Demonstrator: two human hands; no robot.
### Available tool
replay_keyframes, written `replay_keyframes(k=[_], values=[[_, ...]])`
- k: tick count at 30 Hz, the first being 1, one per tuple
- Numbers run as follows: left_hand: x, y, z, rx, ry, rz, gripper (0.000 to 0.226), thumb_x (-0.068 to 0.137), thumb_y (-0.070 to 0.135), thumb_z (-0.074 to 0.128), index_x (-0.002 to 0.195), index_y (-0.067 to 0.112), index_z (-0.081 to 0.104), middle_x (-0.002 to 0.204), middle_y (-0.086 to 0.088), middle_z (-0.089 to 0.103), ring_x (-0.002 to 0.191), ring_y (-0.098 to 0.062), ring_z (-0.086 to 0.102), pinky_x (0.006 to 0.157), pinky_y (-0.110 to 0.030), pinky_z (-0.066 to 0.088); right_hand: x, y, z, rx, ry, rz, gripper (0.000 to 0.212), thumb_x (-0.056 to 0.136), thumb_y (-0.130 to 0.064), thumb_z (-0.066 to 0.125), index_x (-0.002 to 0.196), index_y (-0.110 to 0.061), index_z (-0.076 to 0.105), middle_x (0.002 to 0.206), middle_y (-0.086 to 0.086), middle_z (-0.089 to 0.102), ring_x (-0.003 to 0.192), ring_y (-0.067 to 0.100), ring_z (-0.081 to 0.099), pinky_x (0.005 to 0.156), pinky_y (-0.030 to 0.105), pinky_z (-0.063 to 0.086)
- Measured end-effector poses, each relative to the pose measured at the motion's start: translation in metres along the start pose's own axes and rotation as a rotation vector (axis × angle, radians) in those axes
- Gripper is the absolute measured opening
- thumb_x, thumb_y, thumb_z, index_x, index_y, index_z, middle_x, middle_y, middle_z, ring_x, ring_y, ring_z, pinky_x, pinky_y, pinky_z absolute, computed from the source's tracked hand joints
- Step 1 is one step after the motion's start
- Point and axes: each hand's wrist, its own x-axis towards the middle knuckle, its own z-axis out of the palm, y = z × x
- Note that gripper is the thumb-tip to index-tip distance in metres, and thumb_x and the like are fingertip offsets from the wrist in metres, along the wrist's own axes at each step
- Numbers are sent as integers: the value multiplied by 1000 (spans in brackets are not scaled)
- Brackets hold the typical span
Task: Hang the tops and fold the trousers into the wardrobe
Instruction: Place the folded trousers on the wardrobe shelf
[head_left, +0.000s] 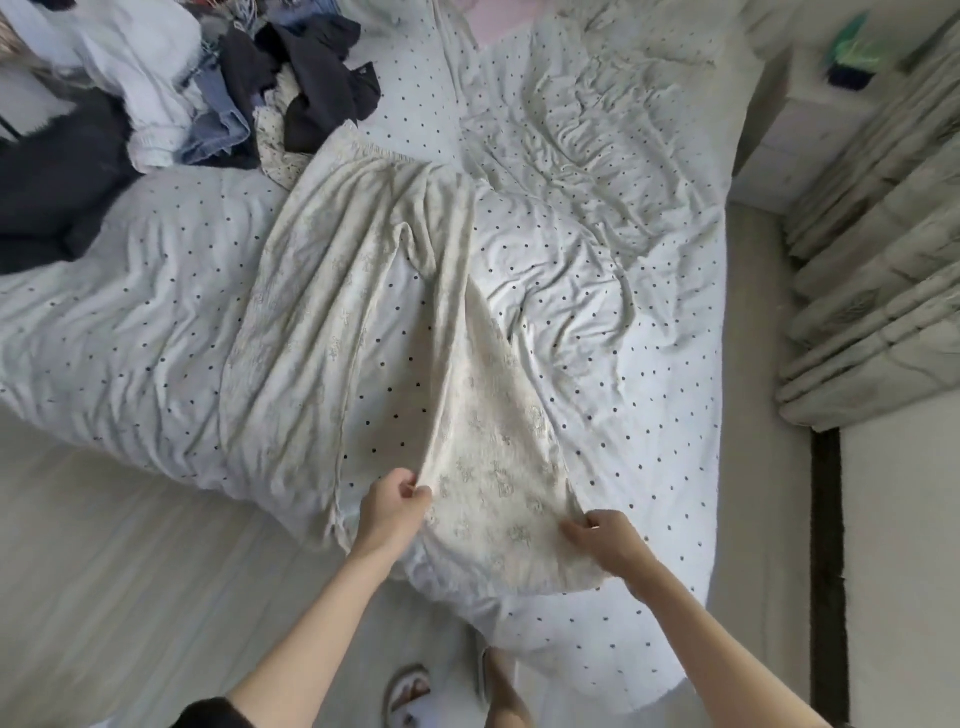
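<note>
From the head camera, a pair of cream trousers (363, 291) lies spread on a bed (597, 218) covered in white, dark-dotted bedding. Their long axis runs from the elastic waistband, far from the fingers toward the heap of clothes, down to the hems at the near edge of the bed, tilting slightly to the left as it recedes. The two legs splay apart toward the person.

The left hand (392, 506) pinches the inner edge of the right leg at its hem, fingers curled onto the fabric. The right hand (605, 538) grips the outer edge of the same hem, thumb and fingers closed on the cloth, so this leg end is stretched between the two hands. The other leg lies flat just left of the left fingers.

Beyond the waistband, a pile of dark, denim and pale clothes (171, 98) sits well away from both hands. No readable writing or labels show.
</note>
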Motion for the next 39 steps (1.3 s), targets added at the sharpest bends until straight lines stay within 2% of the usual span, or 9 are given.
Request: replay_keyframes(k=[4,9,12,15,19,23,29,34,39], values=[[-25,14,-21,47,62,114,33,90,11,52,62,16,35,55,5,33,49,-10,29,48,-22,20,-37,2,18,90,-7,1,39,92,-17,55,59,-13,35,59,2,35,53,17,43,54,28,49],[-46,32,-32,2,38,257,28,90,13,54,65,15,41,57,4,41,54,-14,38,52,-25,29,-57,-4,22,52,32,-71,20,92,-13,50,73,-7,49,70,6,39,59,16,35,54,24,30],[-62,54,-13,5,4,392,30,91,15,56,63,19,45,55,8,48,50,-9,44,46,-14,32,-64,-1,13,161,76,-82,22,96,-21,47,95,-6,62,87,4,55,78,18,54,69,30,44],[-74,79,30,77,-217,477,14,92,15,57,79,16,60,71,7,60,66,-8,58,66,-20,51,-62,11,-4,375,62,-11,31,101,-30,38,109,-9,59,103,6,64,91,21,59,89,39,48],[-76,83,79,265,-583,522,18,93,20,55,99,12,71,91,5,70,83,-10,65,79,-25,52,-45,39,-26,398,145,96,39,100,-35,33,103,-8,61,92,7,67,80,21,60,74,33,46],[-52,52,91,202,-552,357,20,95,18,52,108,12,67,107,1,69,92,-7,63,88,-24,49,-21,66,-37,302,156,136,34,98,-30,40,106,-5,61,96,6,64,83,21,57,74,32,44],[8,-38,76,93,-78,-53,29,97,9,45,125,11,53,118,0,54,104,-14,50,83,-25,39,17,69,-17,206,79,28,32,95,-27,49,116,-6,60,106,10,64,98,25,59,91,40,47],[44,-82,86,-130,-62,-202,13,97,17,49,104,13,59,104,-3,63,101,-20,55,81,-30,43,45,63,20,252,13,-18,32,91,-31,60,114,-9,57,107,6,63,93,20,58,80,34,48],[52,-78,100,-439,-64,-296,21,90,20,62,109,10,60,107,-3,66,99,-20,61,81,-32,48,60,56,28,274,32,-33,17,89,-14,60,73,-10,54,69,6,52,66,21,46,65,35,38]])
